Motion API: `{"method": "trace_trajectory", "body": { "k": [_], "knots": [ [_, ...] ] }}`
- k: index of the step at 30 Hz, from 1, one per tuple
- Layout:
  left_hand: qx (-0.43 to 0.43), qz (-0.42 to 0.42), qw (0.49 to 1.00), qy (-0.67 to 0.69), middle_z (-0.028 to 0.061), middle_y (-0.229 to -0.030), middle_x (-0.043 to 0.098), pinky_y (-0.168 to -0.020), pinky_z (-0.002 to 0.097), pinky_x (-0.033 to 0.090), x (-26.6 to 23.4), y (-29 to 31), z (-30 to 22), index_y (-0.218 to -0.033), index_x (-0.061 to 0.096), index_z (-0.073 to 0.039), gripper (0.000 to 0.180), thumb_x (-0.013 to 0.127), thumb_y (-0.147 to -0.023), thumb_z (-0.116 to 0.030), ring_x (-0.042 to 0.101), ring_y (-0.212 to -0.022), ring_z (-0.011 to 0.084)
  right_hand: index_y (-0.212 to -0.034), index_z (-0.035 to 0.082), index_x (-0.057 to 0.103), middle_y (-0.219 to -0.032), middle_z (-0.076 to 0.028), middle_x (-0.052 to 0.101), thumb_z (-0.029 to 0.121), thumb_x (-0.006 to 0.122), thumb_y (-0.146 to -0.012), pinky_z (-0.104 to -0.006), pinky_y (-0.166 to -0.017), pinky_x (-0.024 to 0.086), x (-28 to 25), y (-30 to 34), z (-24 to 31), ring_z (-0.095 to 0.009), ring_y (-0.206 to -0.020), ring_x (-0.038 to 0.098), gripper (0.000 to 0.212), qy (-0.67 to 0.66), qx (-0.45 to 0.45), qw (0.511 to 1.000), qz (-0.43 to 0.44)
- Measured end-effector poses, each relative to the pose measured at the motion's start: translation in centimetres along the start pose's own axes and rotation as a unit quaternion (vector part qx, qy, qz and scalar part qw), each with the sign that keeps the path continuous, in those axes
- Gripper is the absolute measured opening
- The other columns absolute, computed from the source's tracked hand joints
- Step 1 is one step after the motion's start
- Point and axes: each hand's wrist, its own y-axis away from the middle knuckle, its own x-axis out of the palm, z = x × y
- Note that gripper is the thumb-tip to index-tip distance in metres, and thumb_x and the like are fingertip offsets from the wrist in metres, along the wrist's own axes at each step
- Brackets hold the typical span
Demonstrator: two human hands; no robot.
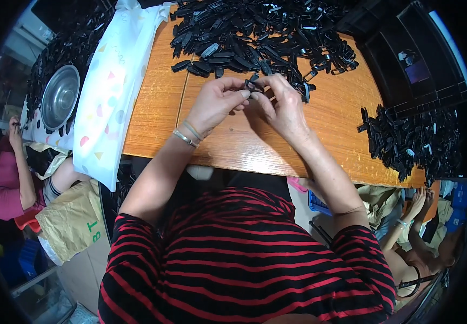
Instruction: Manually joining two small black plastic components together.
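Fingers (240, 97) of the left hand (212, 103) are drawn together at their tips, thumb against forefinger, pinching one side of a small black piece (252, 85), while the right hand (289, 110) grips its other side in the same close way, thumb below and the other fingers curled above. From where I stand, looking down over the worker's head, that piece sits between the two hands, just above the table (160, 102) and near the front edge of a broad heap of black plastic parts (266, 38). It is too small and too covered for me to make out its shape. Two bands (186, 135) circle the left wrist, and the worker wears a black shirt (244, 254) with red stripes. Along the left side of the orange-brown wood lies a long white plastic bag (106, 92) printed with coloured shapes; beyond it a round metal bowl (61, 97) rests tilted among more dark parts. A second, smaller heap (406, 143) stands at the table's right corner, below a black crate (420, 59). Off to the left sits a person in a magenta top (9, 181), a brown paper sack (71, 224) nearby; at the lower right, another person's hands (420, 200) meet at the table's rim.
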Motion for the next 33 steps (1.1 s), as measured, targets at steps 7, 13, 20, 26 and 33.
{"method": "trace_trajectory", "body": {
  "k": [7, 13, 20, 26, 33],
  "knots": [
    [0.062, -0.021, 0.994, 0.091, 0.0047, -0.099, 0.066, -0.070, 0.0177, 0.050, 0.8, 2.0, 0.6, -0.120, 0.055, 0.001, 0.031, 0.062, -0.091, -0.007, 0.062, -0.082, 0.0066, -0.104, -0.001, 0.059, -0.084, -0.004, 0.061, 0.004, 0.066, -0.087, -0.0218, -0.062, 0.048, 1.5, 0.8, 1.7, -0.006, -0.069, 0.057, 0.020, -0.101, 0.078, 0.989, -0.073],
    [0.114, -0.024, 0.984, 0.133, 0.0040, -0.100, 0.066, -0.069, 0.0179, 0.050, 1.4, 1.8, 2.2, -0.121, 0.056, 0.000, 0.031, 0.061, -0.092, -0.007, 0.062, -0.082, 0.0063, -0.111, -0.002, 0.057, -0.090, 0.000, 0.060, 0.001, 0.062, -0.090, -0.0180, -0.065, 0.046, 2.4, 1.6, 1.8, -0.003, -0.074, 0.055, 0.022, -0.260, 0.138, 0.952, -0.083],
    [0.134, -0.053, 0.981, 0.128, 0.0028, -0.100, 0.066, -0.068, 0.0175, 0.050, 1.3, 2.1, 2.6, -0.121, 0.057, 0.000, 0.030, 0.061, -0.093, -0.010, 0.061, -0.081, 0.0049, -0.110, -0.003, 0.058, -0.091, -0.002, 0.059, 0.001, 0.063, -0.089, -0.0191, -0.063, 0.047, 1.3, 1.8, 3.1, -0.004, -0.073, 0.056, 0.022, -0.201, 0.129, 0.969, -0.063],
    [0.152, -0.054, 0.985, 0.068, 0.0015, -0.096, 0.065, -0.065, 0.0161, 0.049, 1.0, 2.2, 2.0, -0.122, 0.057, -0.001, 0.031, 0.060, -0.093, -0.011, 0.059, -0.074, 0.0036, -0.104, -0.001, 0.063, -0.086, -0.004, 0.057, 0.003, 0.067, -0.085, -0.0204, -0.060, 0.047, 1.0, 1.4, 3.4, -0.007, -0.070, 0.056, 0.020, -0.132, 0.074, 0.986, -0.065],
    [0.131, -0.042, 0.987, 0.078, 0.0001, -0.090, 0.064, -0.065, 0.0159, 0.049, 0.8, 3.0, 2.1, -0.125, 0.057, -0.002, 0.032, 0.060, -0.094, -0.010, 0.058, -0.074, 0.0027, -0.100, 0.000, 0.065, -0.081, -0.004, 0.058, 0.003, 0.069, -0.083, -0.0211, -0.057, 0.046, 1.0, 1.8, 3.6, -0.008, -0.069, 0.056, 0.018, -0.126, 0.080, 0.987, -0.050]
  ]
}}
